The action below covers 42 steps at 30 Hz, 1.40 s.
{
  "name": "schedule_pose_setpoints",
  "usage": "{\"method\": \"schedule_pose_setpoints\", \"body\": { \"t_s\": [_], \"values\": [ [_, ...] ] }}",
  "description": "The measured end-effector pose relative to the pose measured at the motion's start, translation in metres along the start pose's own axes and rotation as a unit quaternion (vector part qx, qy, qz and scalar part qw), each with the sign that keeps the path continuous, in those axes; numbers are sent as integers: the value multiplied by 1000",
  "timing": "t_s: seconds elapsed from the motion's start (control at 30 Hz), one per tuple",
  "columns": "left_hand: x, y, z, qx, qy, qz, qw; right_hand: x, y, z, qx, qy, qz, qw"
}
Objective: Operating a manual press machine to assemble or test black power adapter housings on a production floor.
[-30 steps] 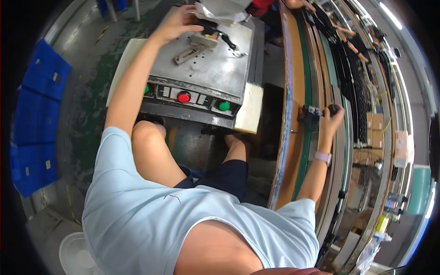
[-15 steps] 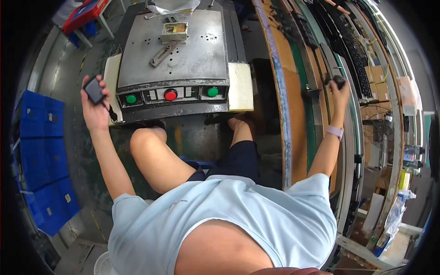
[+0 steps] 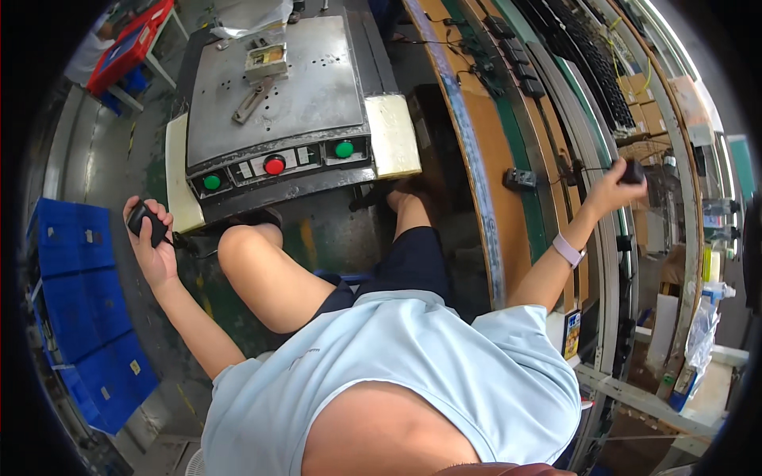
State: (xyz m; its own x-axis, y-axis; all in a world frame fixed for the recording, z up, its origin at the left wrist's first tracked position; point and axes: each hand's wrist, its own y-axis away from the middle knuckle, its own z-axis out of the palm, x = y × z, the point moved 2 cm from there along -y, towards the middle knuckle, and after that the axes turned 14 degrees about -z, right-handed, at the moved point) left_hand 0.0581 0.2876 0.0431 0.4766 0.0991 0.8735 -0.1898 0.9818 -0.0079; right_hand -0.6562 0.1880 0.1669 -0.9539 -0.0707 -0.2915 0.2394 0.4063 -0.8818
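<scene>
At the left, my left hand is closed around a black power adapter, its dark cord trailing off to the right. Far over on the right, my right hand grips a second black power adapter beyond the bench's metal rails. A thin cord runs from that hand back toward the bench. Another dark adapter lies on the bench's brown and green surface, left of my right hand. Fingers cover part of both held adapters.
Before me stands a machine with a metal plate, a small fixture, a red button and green buttons. Blue bins line the left. Several adapters lie along the bench's far end. A red table stands far left.
My right hand has moved right and toward me with its adapter. The left hand has come lower and its adapter has turned. The whole view has shifted slightly.
</scene>
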Motion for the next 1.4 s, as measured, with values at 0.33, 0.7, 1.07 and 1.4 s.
{"method": "schedule_pose_setpoints", "body": {
  "t_s": [0.33,0.7,1.07,1.4],
  "values": [
    [-9,-8,11,-13,-43,-19,999,42,34,-1,-193,-11,-50,980],
    [-9,-1,19,4,-56,-33,998,25,7,-25,4,-87,88,992],
    [-22,-15,47,-14,-81,-50,995,71,10,-21,114,-90,69,987],
    [-1,-14,59,140,-191,20,971,-125,-38,38,-108,-299,-85,944]
  ]
}}
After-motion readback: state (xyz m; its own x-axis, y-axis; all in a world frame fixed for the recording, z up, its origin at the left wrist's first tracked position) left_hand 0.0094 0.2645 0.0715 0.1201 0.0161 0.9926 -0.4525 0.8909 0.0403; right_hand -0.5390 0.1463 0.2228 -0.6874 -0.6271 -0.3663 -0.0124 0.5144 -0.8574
